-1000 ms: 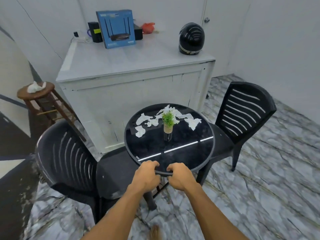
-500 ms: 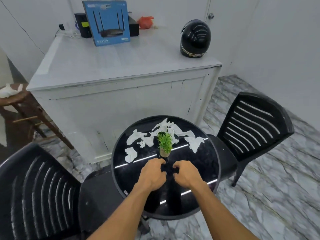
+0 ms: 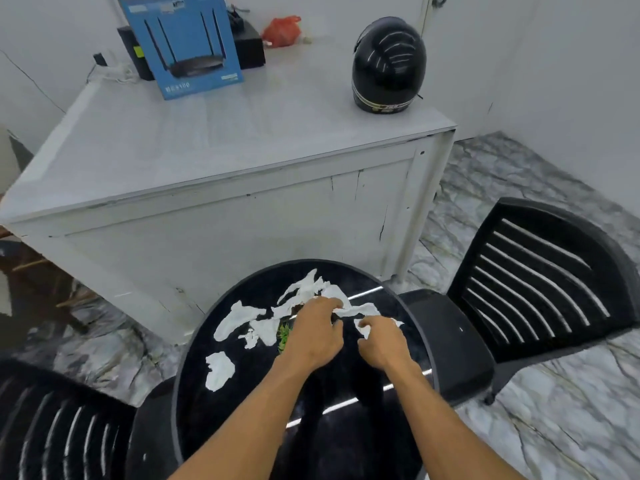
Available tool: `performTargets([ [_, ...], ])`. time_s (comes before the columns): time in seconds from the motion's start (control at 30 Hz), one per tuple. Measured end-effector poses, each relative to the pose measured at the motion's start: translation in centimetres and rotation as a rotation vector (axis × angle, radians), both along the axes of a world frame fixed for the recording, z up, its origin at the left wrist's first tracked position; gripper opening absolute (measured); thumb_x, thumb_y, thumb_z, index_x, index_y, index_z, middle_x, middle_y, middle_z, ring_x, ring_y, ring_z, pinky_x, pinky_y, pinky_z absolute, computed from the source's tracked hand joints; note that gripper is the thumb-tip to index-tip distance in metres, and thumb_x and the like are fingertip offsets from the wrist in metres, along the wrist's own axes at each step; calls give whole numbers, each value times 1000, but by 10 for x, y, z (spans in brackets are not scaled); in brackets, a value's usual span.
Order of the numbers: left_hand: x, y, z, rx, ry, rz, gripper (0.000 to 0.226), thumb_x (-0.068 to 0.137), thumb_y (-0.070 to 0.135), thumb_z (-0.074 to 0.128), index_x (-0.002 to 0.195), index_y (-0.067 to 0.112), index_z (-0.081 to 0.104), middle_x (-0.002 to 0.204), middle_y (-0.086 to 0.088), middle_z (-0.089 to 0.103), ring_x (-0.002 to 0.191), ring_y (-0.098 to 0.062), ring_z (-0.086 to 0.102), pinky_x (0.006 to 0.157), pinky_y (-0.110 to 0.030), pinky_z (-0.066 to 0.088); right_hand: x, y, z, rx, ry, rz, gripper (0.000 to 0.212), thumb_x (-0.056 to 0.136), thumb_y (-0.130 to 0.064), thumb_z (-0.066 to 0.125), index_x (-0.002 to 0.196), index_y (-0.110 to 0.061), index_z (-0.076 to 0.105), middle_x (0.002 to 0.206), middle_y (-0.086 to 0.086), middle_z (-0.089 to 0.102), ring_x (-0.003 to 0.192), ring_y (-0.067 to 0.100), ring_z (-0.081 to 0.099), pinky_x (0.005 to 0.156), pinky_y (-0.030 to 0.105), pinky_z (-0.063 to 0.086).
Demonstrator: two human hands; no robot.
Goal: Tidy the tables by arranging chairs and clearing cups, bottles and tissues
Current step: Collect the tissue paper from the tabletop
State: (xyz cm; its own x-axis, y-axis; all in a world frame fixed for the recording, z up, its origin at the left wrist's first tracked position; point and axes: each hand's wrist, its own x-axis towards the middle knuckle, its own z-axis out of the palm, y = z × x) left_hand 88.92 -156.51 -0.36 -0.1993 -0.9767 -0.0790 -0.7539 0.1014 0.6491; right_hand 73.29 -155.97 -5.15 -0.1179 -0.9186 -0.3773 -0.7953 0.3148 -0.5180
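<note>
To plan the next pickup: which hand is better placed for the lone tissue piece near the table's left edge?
Left hand: it is nearer that tissue piece. The right hand is farther and seems to pinch another tissue.

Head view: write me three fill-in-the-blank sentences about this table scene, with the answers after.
____ black slatted chairs stand beside the round table. Reaching among the torn tissues, the left hand partly hides a small green ____. On the white counter, a black ____ stands to the right of the blue router box.
Missing words: two; plant; helmet.
</note>
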Motion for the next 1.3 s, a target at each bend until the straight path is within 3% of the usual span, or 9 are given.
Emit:
performTargets([
  [0.13, -25, -29, -29, 136, -102, 78, 36, 88, 5, 59, 124, 4, 63, 128, -7, 61, 115, -18, 52, 104, -25, 38, -15, -25, -33, 45, 23, 26, 52, 81, -4, 66, 131, -19, 60, 130, 1, 61, 119, 20, 58, 92, 32, 52],
  [0.27, -39, -48, -61, 238, -245, 115, 41, 79, -1, 59, 119, 5, 59, 117, -7, 54, 111, -26, 52, 93, -27, 45, -20, -32, -65, 13, 116, 111, 22, 75, 5, 62, 87, -13, 66, 102, 1, 62, 100, 23, 56, 67, 31, 50],
  [0.4, -48, -63, -84, 274, -341, 164, 59, 80, -2, 60, 137, 8, 47, 130, -10, 47, 116, -27, 50, 100, -31, 44, -25, -31, -87, 46, 87, 152, 30, 68, 13, 51, 53, -11, 40, 74, 5, 52, 73, 20, 51, 51, 24, 31],
  [0.5, -51, -66, -98, 333, -382, 213, 40, 83, -2, 59, 121, 9, 55, 120, -11, 55, 109, -26, 56, 94, -33, 48, -29, -31, -86, 19, -47, 48, 15, 74, 2, 51, 64, -8, 56, 66, 4, 59, 59, 20, 56, 50, 34, 46],
  [0.67, -56, -62, -102, 383, -396, 314, 21, 85, -4, 59, 100, 10, 58, 98, -9, 64, 94, -25, 62, 77, -33, 55, -35, -42, -75, -156, -4, 86, 19, 81, -6, 56, 86, -17, 71, 78, -4, 65, 77, 19, 59, 63, 30, 50],
  [0.87, -60, -57, -87, 422, -394, 366, 17, 83, -1, 60, 96, 10, 57, 95, -10, 64, 85, -25, 61, 72, -33, 56, -31, -65, -94, -140, -19, 303, 17, 84, -8, 63, 88, -17, 76, 139, -13, 50, 106, 17, 50, 74, 32, 52],
  [1.03, -55, -78, -54, 409, -425, 294, 15, 79, 1, 58, 79, 11, 47, 80, -6, 54, 79, -25, 59, 60, -29, 45, -23, -69, -107, -104, -53, 317, 23, 73, 3, 51, 61, -16, 47, 64, -3, 50, 59, 12, 40, 48, 35, 38],
  [1.2, -31, -122, -27, 394, -438, 255, 4, 78, 2, 52, 77, 6, 51, 86, -11, 62, 61, -16, 47, 50, -24, 37, -23, -68, -103, -104, -65, 251, 29, 83, 3, 56, 105, -11, 67, 71, 4, 58, 70, 23, 53, 64, 41, 53],
  [1.3, -5, -144, -26, 365, -446, 203, 19, 80, 2, 54, 95, 0, 65, 100, -12, 67, 76, -24, 59, 67, -32, 54, -23, -67, -97, -45, -33, 230, 20, 84, 1, 52, 66, -6, 55, 65, 0, 47, 66, 21, 50, 60, 36, 47],
])
